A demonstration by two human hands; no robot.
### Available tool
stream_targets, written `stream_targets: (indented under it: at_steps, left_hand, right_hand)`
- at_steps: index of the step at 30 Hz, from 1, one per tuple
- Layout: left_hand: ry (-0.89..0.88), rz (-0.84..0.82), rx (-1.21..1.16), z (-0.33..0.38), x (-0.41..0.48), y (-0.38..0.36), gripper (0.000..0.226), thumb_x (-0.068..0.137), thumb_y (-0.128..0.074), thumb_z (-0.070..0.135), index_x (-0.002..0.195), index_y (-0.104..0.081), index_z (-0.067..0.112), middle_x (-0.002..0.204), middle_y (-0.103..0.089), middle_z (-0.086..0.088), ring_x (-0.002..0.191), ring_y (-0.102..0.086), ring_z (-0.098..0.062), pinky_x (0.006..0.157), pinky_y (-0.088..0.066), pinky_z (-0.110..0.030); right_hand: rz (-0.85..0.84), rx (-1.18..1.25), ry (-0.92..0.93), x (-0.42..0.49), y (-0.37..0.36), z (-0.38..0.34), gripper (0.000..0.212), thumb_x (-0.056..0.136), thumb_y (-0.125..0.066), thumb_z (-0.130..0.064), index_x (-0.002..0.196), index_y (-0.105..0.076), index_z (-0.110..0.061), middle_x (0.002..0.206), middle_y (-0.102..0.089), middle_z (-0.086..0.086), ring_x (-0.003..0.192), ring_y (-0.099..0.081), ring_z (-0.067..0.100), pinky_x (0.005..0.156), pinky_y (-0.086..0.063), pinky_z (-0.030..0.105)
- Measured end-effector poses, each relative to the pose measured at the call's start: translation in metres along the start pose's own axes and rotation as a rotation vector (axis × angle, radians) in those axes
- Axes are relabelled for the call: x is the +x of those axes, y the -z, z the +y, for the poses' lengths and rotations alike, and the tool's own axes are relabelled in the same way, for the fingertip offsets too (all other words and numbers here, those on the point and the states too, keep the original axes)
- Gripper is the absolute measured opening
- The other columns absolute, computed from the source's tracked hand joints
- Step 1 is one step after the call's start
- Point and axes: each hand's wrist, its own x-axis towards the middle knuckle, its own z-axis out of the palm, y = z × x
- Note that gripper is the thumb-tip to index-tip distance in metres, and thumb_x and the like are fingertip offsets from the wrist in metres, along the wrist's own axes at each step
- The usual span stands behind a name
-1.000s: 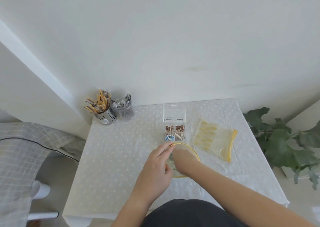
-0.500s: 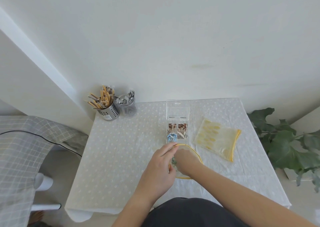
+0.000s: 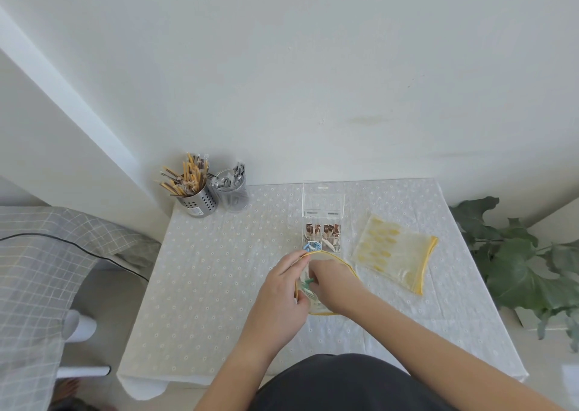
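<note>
Pouch is pinched open by my left hand while my right hand seemingly pinches a clip inside, which could snag the rim and drop.

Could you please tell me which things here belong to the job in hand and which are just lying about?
In use: left hand, holding open the yellow-rimmed pouch; right hand, reaching inside; green clip in the pouch; open clip box.
Lying about: second pouch, chopstick holder, clear cutlery cup, plant.
</note>
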Motion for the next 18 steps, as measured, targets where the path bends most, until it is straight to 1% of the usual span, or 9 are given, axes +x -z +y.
stream_targets:
  at_steps: [4, 6, 8, 9, 10, 11, 13, 16, 18]
  left_hand:
    - [0.026, 0.009, -0.037, 0.0, 0.004, 0.003, 0.077, 0.089, -0.055, -0.004, 0.157, -0.048, 0.031, 0.157, -0.035, 0.033, 0.143, -0.038, 0.009, 0.106, -0.054, -0.026]
    - [0.039, 0.014, -0.047, -0.001, 0.005, 0.005, 0.076, 0.089, -0.057, -0.005, 0.156, -0.05, 0.028, 0.156, -0.036, 0.032, 0.139, -0.04, 0.012, 0.104, -0.054, -0.025]
    - [0.053, 0.029, -0.04, -0.003, 0.008, 0.007, 0.074, 0.09, -0.058, -0.006, 0.156, -0.051, 0.026, 0.155, -0.038, 0.03, 0.132, -0.042, 0.017, 0.1, -0.055, -0.022]
    - [0.065, 0.039, -0.034, -0.004, 0.009, 0.008, 0.073, 0.09, -0.058, -0.007, 0.155, -0.051, 0.024, 0.154, -0.038, 0.029, 0.13, -0.044, 0.017, 0.099, -0.054, -0.022]
    - [0.08, 0.053, -0.027, -0.006, 0.01, 0.009, 0.072, 0.09, -0.059, -0.007, 0.155, -0.052, 0.023, 0.153, -0.039, 0.029, 0.13, -0.048, 0.012, 0.1, -0.054, -0.023]
    - [0.096, 0.065, -0.019, -0.008, 0.012, 0.009, 0.072, 0.089, -0.059, -0.008, 0.154, -0.052, 0.021, 0.151, -0.039, 0.029, 0.13, -0.053, 0.002, 0.102, -0.054, -0.025]
    - [0.129, 0.088, 0.002, -0.014, 0.013, 0.011, 0.072, 0.087, -0.058, -0.009, 0.153, -0.053, 0.019, 0.148, -0.04, 0.029, 0.127, -0.059, -0.012, 0.106, -0.052, -0.029]
    - [0.199, 0.107, 0.025, -0.024, 0.013, 0.013, 0.072, 0.088, -0.058, -0.008, 0.154, -0.051, 0.019, 0.155, -0.041, 0.02, 0.125, -0.061, -0.02, 0.112, -0.05, -0.033]
    - [0.245, 0.116, 0.031, -0.031, 0.011, 0.013, 0.072, 0.088, -0.058, -0.007, 0.155, -0.051, 0.02, 0.158, -0.041, 0.017, 0.125, -0.062, -0.025, 0.113, -0.049, -0.036]
  right_hand:
    - [0.108, 0.219, 0.019, -0.013, 0.014, 0.002, 0.008, 0.098, -0.057, -0.022, 0.094, -0.062, -0.018, 0.084, -0.065, -0.004, 0.077, -0.061, 0.018, 0.069, -0.05, 0.032]
    - [0.154, 0.318, 0.018, -0.018, 0.021, 0.005, 0.008, 0.097, -0.062, -0.026, 0.091, -0.064, -0.02, 0.077, -0.066, -0.008, 0.07, -0.062, 0.014, 0.066, -0.05, 0.03]
    - [0.171, 0.455, 0.0, -0.022, 0.028, 0.009, 0.008, 0.094, -0.066, -0.027, 0.088, -0.066, -0.022, 0.072, -0.067, -0.006, 0.064, -0.062, 0.014, 0.065, -0.052, 0.031]
    - [0.176, 0.567, -0.014, -0.023, 0.031, 0.011, 0.007, 0.093, -0.068, -0.025, 0.087, -0.067, -0.022, 0.072, -0.07, -0.003, 0.065, -0.066, 0.017, 0.067, -0.056, 0.034]
    - [0.184, 0.693, -0.031, -0.025, 0.035, 0.013, 0.006, 0.092, -0.071, -0.022, 0.087, -0.068, -0.021, 0.075, -0.073, 0.001, 0.068, -0.071, 0.02, 0.071, -0.061, 0.036]
    - [0.198, 0.817, -0.048, -0.026, 0.038, 0.015, 0.005, 0.092, -0.073, -0.019, 0.088, -0.069, -0.018, 0.077, -0.075, 0.006, 0.073, -0.074, 0.023, 0.075, -0.063, 0.038]
    - [0.23, 1.015, -0.067, -0.029, 0.047, 0.02, 0.005, 0.093, -0.075, -0.012, 0.091, -0.071, -0.011, 0.083, -0.075, 0.014, 0.08, -0.077, 0.028, 0.079, -0.065, 0.038]
    - [0.32, 1.175, -0.082, -0.028, 0.059, 0.03, 0.007, 0.093, -0.075, -0.008, 0.096, -0.07, -0.004, 0.087, -0.076, 0.019, 0.082, -0.077, 0.031, 0.078, -0.064, 0.038]
    - [0.388, 1.206, -0.122, -0.021, 0.065, 0.043, 0.01, 0.093, -0.075, -0.01, 0.099, -0.07, -0.003, 0.088, -0.076, 0.019, 0.079, -0.078, 0.03, 0.074, -0.064, 0.038]
